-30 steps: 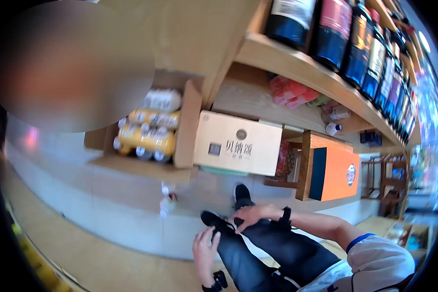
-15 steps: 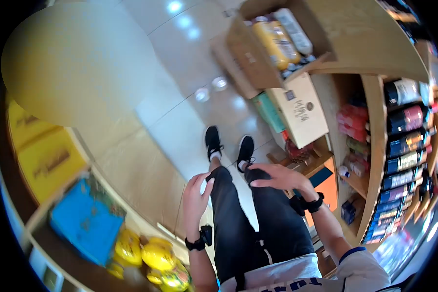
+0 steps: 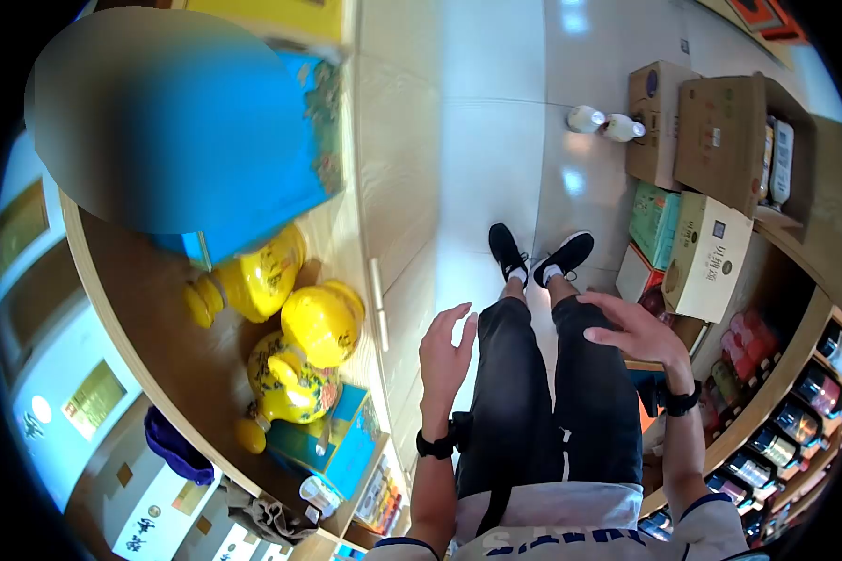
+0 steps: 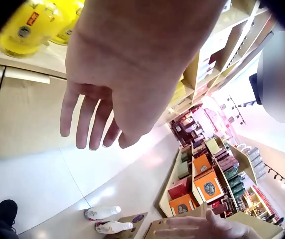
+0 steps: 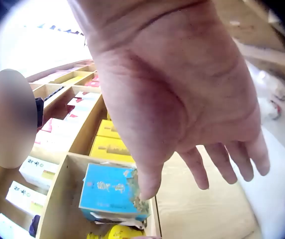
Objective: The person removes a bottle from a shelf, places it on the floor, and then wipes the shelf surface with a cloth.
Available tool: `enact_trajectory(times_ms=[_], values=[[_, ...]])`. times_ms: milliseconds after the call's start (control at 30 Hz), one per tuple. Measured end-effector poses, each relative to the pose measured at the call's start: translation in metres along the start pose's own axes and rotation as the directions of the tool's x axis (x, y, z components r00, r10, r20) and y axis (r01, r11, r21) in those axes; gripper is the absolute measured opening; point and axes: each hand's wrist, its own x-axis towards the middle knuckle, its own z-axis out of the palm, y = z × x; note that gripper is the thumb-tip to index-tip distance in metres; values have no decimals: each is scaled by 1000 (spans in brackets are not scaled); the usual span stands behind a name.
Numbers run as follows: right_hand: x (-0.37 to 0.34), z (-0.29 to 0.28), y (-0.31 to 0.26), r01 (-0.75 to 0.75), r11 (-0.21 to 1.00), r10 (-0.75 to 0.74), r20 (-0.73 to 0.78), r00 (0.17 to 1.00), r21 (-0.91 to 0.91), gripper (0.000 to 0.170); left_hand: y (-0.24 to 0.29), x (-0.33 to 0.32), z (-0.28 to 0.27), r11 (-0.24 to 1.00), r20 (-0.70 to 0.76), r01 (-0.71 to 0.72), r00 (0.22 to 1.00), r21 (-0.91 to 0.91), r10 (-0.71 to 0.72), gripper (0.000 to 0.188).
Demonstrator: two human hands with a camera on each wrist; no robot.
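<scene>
head view: yellow jars (image 3: 323, 325) — inside a wooden shelf unit (image 3: 145, 294); left hand (image 3: 447, 360) across from the jars, fingers loosely extended, grasping nothing; right hand (image 3: 641, 332) farther from the jars, fingers extended, empty, near a cream carton (image 3: 708, 257). left wrist view: white bottles (image 4: 102, 213) on the floor, well apart from the jars. right wrist view: blue box (image 5: 105, 186) — just beside the jars.

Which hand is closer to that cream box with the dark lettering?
The right. The right hand is by the right leg, toward the cream box; the left hand is farther off, beside the left leg.
</scene>
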Motion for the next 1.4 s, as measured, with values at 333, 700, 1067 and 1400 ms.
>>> enact_trajectory(times_ms=[333, 700, 1067, 1400], values=[[26, 46, -100, 331, 916, -302, 153, 941, -226, 63, 2, -67, -77, 989, -166, 78, 981, -127, -99, 22], [-70, 93, -217, 590, 689, -461, 373, 805, -421, 59, 108, -210, -181, 995, -576, -101, 814, -20, 71, 26], [-35, 271, -347, 826, 69, -856, 392, 337, -560, 68, 118, -237, -237, 995, -816, -86, 577, -49, 10, 24], [37, 323, -350, 661, -129, -960, 261, 105, -739, 52, 99, -249, -251, 991, -784, -119, 621, -67, 21, 30]])
